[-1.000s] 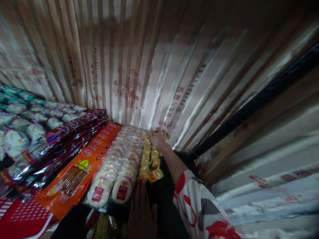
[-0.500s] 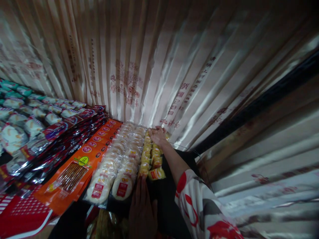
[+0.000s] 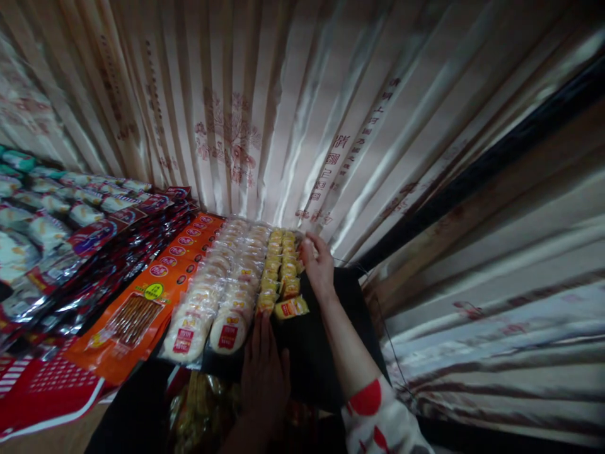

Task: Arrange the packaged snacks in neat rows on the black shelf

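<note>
"Where do the yellow packets (image 3: 270, 277) sit?"

"Just below the middle of the frame, in two rows packed closely side by side on the dark table (image 3: 314, 353). A single yellow packet (image 3: 292, 308) lies just in front of the right-hand row."

"And the hands?"

"The left hand (image 3: 265, 372), at the lower middle, is open and flat, its straight fingers reaching the near end of the left-hand row. The right hand (image 3: 319, 261) is at the far end of the other row, on its right side, fingers bent. From here I can't tell whether it grips anything."

"What's beside all that?"

"To the left, two rows of round, pale wrapped biscuits (image 3: 185, 335), then orange bags (image 3: 101, 347), shiny dark red packs (image 3: 106, 233) and white packets (image 3: 47, 227) at the left edge. A red basket (image 3: 51, 384) fills the lower left corner."

"And behind?"

"A pleated pale curtain (image 3: 265, 113) with reddish print, and a dark bar (image 3: 477, 173) slanting down from the upper right."
</note>
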Motion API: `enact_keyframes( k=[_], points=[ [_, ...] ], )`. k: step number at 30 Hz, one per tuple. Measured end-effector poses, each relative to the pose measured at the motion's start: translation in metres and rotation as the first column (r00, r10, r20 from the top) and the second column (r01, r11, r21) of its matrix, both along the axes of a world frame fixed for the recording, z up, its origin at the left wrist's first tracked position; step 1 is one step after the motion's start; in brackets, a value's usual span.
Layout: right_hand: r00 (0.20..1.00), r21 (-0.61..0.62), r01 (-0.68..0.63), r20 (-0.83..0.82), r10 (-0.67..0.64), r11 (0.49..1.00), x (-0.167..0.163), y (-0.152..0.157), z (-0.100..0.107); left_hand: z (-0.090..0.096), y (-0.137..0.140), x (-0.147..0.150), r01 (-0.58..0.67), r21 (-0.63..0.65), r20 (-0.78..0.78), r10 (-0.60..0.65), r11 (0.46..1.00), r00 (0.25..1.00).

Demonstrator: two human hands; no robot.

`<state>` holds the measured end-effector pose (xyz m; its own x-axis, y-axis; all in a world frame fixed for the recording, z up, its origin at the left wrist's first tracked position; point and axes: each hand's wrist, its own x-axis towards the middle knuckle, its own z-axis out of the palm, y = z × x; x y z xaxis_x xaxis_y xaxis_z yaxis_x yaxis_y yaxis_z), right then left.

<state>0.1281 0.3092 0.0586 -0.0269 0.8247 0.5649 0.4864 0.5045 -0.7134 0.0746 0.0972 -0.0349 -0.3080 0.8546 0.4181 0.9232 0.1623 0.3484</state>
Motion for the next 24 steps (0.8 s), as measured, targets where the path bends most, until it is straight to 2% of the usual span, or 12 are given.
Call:
enact_keyframes(
  k=[2, 4, 7, 8, 11, 15, 19, 24],
  points=[
    [0.981, -0.093, 0.094, -0.163, -0.108, 0.991, 0.025, -0.042, -0.014, 0.002, 0.000, 0.000, 0.007, -0.002, 0.002, -0.007, 1.000, 1.000],
    [0.952, -0.215, 0.182, -0.208, -0.227, 0.959, 0.043, -0.083, -0.036, 0.003, -0.001, -0.001, 0.012, 0.019, -0.012, -0.012, 1.000, 1.000],
    [0.976, -0.427, 0.077, -0.154, -0.157, 0.901, 0.052, -0.127, -0.070, 0.001, -0.001, -0.001, 0.004, 0.044, -0.027, -0.003, 0.999, 1.000],
    [0.976, -0.461, 0.059, -0.158, -0.147, 0.886, 0.049, -0.135, -0.078, 0.000, -0.002, 0.000, -0.001, 0.050, -0.031, 0.002, 0.999, 1.000],
    [0.982, -0.470, 0.035, -0.146, -0.117, 0.882, 0.037, -0.140, -0.086, -0.004, -0.002, 0.000, 0.008, 0.064, -0.051, -0.005, 0.998, 0.999],
    [0.992, -0.468, 0.002, -0.109, -0.060, 0.884, 0.026, -0.125, -0.074, -0.005, -0.002, -0.001, 0.013, 0.061, -0.040, -0.011, 0.998, 0.999],
    [0.998, -0.414, -0.052, -0.048, 0.036, 0.909, 0.031, -0.113, -0.063, -0.002, -0.002, -0.001, 0.015, 0.059, -0.034, -0.013, 0.998, 0.999],
    [0.993, -0.345, -0.098, 0.034, 0.117, 0.934, 0.036, -0.110, -0.060, 0.001, -0.002, -0.001, 0.013, 0.053, -0.040, -0.011, 0.999, 0.999]
  ],
)
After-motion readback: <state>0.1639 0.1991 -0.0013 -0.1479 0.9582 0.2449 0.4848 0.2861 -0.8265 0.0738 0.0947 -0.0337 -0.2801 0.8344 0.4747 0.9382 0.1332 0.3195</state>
